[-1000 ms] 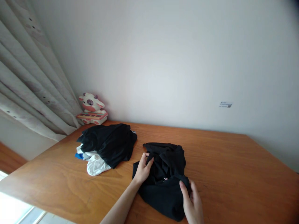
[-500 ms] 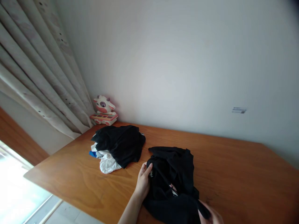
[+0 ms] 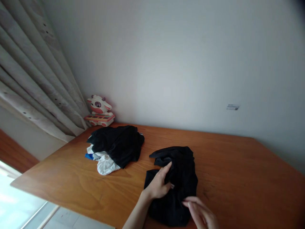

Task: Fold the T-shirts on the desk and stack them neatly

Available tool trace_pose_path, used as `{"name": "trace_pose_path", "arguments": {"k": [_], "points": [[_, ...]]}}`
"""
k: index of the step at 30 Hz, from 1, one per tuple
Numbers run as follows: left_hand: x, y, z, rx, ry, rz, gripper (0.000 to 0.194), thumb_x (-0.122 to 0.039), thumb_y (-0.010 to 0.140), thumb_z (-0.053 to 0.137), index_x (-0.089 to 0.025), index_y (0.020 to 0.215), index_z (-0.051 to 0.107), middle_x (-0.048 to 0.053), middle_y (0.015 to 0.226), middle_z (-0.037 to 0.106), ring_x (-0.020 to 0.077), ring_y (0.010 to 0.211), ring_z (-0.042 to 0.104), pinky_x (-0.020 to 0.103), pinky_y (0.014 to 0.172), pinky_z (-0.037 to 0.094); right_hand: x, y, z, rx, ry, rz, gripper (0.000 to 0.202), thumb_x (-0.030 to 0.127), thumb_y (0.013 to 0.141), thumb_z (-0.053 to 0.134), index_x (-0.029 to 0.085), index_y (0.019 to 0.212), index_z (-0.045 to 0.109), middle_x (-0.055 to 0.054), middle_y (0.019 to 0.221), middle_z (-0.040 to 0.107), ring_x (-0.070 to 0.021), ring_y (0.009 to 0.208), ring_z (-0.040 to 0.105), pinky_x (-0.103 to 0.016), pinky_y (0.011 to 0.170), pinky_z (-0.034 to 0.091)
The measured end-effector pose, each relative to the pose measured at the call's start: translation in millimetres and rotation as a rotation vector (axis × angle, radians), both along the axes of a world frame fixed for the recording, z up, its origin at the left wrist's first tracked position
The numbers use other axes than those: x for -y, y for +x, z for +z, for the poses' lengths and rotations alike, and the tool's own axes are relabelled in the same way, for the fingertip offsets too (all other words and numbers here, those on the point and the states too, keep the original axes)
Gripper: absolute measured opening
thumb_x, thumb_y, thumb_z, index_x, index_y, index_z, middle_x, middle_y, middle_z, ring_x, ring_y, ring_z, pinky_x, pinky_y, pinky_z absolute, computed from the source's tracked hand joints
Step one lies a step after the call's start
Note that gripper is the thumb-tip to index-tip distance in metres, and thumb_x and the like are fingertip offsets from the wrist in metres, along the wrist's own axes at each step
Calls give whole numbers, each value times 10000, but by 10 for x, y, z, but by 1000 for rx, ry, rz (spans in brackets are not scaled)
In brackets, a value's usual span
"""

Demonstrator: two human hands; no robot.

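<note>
A crumpled black garment (image 3: 183, 171) lies on the wooden table in front of me, with a small light print partly showing near its middle. My left hand (image 3: 159, 184) rests on the garment's left part, thumb and fingers apart, holding nothing. At the garment's lower right edge, my right hand (image 3: 200, 211) touches the cloth with its fingertips; its fingers are apart and no cloth shows gripped between them.
A pile of clothes (image 3: 119, 143), black on top with white and blue pieces beneath, lies to the left. Behind it sits a cow toy with a keyboard (image 3: 100, 111). A curtain (image 3: 35, 79) hangs at the left, and a wall rises behind the table (image 3: 228, 178).
My left hand has moved right, from the garment's left edge onto its top. The right hand has let go of the lower right cloth and moved slightly up and left. The garment's lower part is rearranged.
</note>
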State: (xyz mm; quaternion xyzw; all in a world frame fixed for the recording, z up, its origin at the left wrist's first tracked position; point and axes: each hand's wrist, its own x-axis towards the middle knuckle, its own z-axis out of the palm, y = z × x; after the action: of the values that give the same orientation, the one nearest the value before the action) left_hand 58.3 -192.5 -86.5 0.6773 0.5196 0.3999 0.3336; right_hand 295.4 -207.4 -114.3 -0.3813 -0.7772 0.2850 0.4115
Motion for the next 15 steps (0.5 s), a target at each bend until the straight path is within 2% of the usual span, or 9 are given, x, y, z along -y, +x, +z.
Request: {"name": "trace_pose_path", "arguments": {"k": [2, 4, 6, 7, 8, 9, 11, 13, 15], "points": [[-43, -3, 134, -159, 54, -126, 918, -76, 691, 577, -234, 1576, 393, 107, 1562, 508, 304, 1433, 470, 503, 1229, 297, -219, 48, 150, -6, 82, -99, 255, 424, 993, 549, 268, 1007, 750, -70, 1020, 751, -224, 935, 744, -300, 814, 615], [-85, -27, 332, -275, 111, -285, 862, -46, 662, 547, -267, 1495, 515, 71, 1446, 631, 284, 1326, 577, 472, 1176, 363, -498, 61, 309, 16, 221, -216, 384, 456, 936, 622, 250, 1257, 660, -115, 1244, 693, -288, 1167, 666, -432, 982, 569], [-136, -66, 560, -345, 164, -412, 773, -19, 644, 516, -291, 1355, 647, 29, 1324, 717, 252, 1215, 648, 426, 1119, 409, -766, 24, 458, 157, 270, -121, 678, 455, 871, 686, 231, 1479, 483, -143, 1451, 578, -322, 1351, 538, -512, 1102, 477], [-167, -93, 673, -362, 193, -445, 729, -7, 638, 500, -294, 1280, 695, 15, 1278, 740, 237, 1177, 664, 410, 1102, 418, -878, -9, 522, 251, 266, -36, 733, 439, 843, 714, 233, 1499, 460, -140, 1466, 570, -322, 1359, 531, -513, 1107, 467], [-200, -128, 780, -371, 226, -452, 695, 4, 631, 484, -289, 1212, 728, 9, 1238, 758, 225, 1144, 675, 400, 1090, 423, -971, -47, 577, 346, 251, 41, 681, 414, 832, 723, 241, 1456, 512, -130, 1420, 612, -319, 1315, 570, -504, 1083, 480], [-235, -172, 880, -376, 265, -442, 670, 12, 619, 471, -278, 1155, 750, 11, 1200, 771, 218, 1116, 682, 396, 1079, 431, -1044, -86, 623, 426, 236, 93, 544, 388, 840, 712, 247, 1353, 601, -115, 1322, 677, -311, 1228, 630, -487, 1035, 506], [-302, -297, 1049, -390, 341, -355, 631, 20, 592, 463, -245, 1078, 768, 33, 1138, 784, 222, 1077, 688, 402, 1048, 457, -1140, -135, 693, 489, 220, 82, 232, 373, 897, 635, 245, 1079, 701, -89, 1080, 759, -288, 1015, 713, -442, 908, 545], [-352, -471, 1176, -409, 401, -167, 593, 17, 579, 480, -216, 1045, 765, 60, 1103, 782, 246, 1062, 682, 422, 1015, 489, -1188, -106, 746, 401, 225, -68, 233, 426, 955, 544, 235, 968, 676, -87, 944, 769, -275, 880, 732, -394, 792, 553], [-383, -681, 1256, -390, 441, 75, 568, 6, 594, 513, -209, 1064, 748, 69, 1120, 765, 263, 1085, 668, 433, 1010, 506, -1205, 22, 795, 225, 248, -294, 325, 519, 965, 506, 224, 998, 639, -103, 918, 766, -277, 840, 734, -364, 726, 547]]}}
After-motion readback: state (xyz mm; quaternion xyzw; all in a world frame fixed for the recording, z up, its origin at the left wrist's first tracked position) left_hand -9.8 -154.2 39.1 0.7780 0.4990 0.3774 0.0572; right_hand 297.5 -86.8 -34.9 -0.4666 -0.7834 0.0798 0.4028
